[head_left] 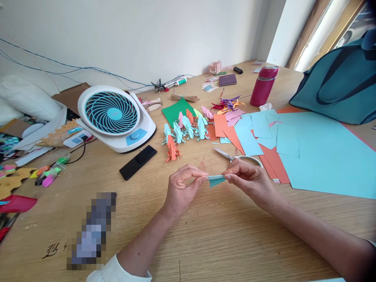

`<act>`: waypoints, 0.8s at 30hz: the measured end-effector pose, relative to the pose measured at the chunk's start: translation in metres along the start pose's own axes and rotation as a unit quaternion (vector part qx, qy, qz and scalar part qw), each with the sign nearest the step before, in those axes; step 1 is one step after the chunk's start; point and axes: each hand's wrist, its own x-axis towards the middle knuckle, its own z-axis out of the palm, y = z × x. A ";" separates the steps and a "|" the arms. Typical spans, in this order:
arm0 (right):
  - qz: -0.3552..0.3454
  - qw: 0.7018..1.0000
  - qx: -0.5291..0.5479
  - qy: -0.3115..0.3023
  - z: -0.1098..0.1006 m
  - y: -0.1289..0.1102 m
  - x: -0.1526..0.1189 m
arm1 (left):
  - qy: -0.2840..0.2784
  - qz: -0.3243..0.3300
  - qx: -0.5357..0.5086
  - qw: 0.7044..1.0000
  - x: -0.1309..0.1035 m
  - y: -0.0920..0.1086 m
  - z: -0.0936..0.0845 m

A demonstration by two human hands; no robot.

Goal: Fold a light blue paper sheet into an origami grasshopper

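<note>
A small folded piece of light blue paper (216,181) is held level above the table, with a triangular flap hanging below its upper edge. My left hand (185,188) pinches its left end between thumb and fingers. At the right end, my right hand (249,181) grips it the same way. Just behind my right hand lie scissors (249,159), blades pointing left and partly covered by the fingers. Beyond my hands stand several folded paper figures, among them an orange one (172,149) in front and light blue ones (202,127) behind.
Coloured paper sheets (329,156) spread to the right, beside a teal bag (340,82) and a magenta flask (264,86). A white fan (114,117) and a black phone (138,162) are on the left. A green sheet (178,110) lies behind the figures.
</note>
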 end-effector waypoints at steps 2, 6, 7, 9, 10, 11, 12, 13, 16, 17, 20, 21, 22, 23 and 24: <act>0.011 1.000 0.002 0.002 0.000 0.000 0.000 | -0.006 -0.001 -0.003 1.000 0.000 0.000 0.000; 0.033 0.999 0.010 0.012 0.000 0.002 0.000 | -0.010 -0.013 -0.009 1.000 0.001 0.001 0.000; 0.039 0.999 0.014 0.015 0.000 0.002 0.000 | -0.005 -0.019 -0.007 1.000 0.001 0.000 0.000; 0.049 0.998 0.023 0.020 -0.001 0.003 0.001 | 0.006 -0.034 -0.005 0.999 0.001 -0.001 0.000; 0.053 0.998 0.026 0.022 -0.001 0.003 0.001 | 0.009 -0.041 -0.006 0.999 0.001 -0.002 0.000; 0.057 0.998 0.027 0.023 -0.001 0.003 0.001 | 0.009 -0.047 -0.006 0.999 0.000 -0.002 0.000; 0.061 0.998 0.027 0.020 -0.001 0.003 0.001 | 0.008 -0.052 -0.007 0.999 0.000 -0.003 -0.001; 0.065 0.997 0.025 0.016 -0.001 0.002 0.002 | 0.006 -0.059 -0.008 0.998 0.000 -0.004 -0.001; 0.079 0.997 0.013 -0.002 -0.001 0.000 0.002 | -0.001 -0.087 -0.018 0.996 0.000 -0.007 -0.004; 0.082 0.997 0.009 -0.006 0.000 0.000 0.002 | -0.003 -0.098 -0.021 0.995 0.000 -0.008 -0.005; 0.076 0.997 -0.008 -0.018 0.000 0.000 0.002 | -0.014 -0.116 -0.022 0.993 0.001 -0.009 -0.006; 0.070 0.997 -0.015 -0.025 0.000 0.001 0.002 | -0.018 -0.118 -0.019 0.993 0.002 -0.009 -0.006; 0.064 0.997 -0.024 -0.033 0.001 0.002 0.001 | -0.021 -0.120 -0.014 0.992 0.002 -0.009 -0.007; 0.061 0.997 -0.032 -0.043 0.001 0.002 0.001 | -0.023 -0.122 -0.008 0.992 0.004 -0.008 -0.007; 0.062 0.996 -0.040 -0.052 0.001 0.003 0.000 | -0.023 -0.126 0.000 0.992 0.004 -0.007 -0.007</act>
